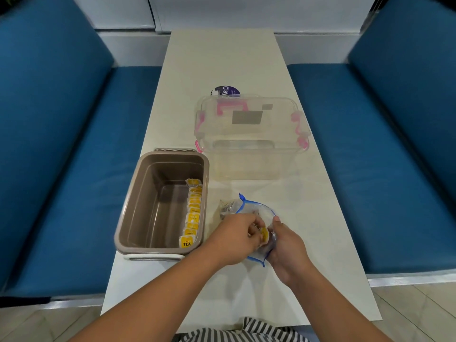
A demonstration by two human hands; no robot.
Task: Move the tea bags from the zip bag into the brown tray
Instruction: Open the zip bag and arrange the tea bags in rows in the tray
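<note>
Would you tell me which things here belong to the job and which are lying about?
Job: zip bag, in right hand; tea bag, pinched by left hand; brown tray; tea bags inside.
Lying about: clear plastic box; purple round object behind it.

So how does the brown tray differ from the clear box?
The tray is opaque brown; the box is see-through with pink clasps. The tray is open on top; the box wears a lid. The tray holds a row of tea bags; the box looks empty. Both are rectangular, on the table.
</note>
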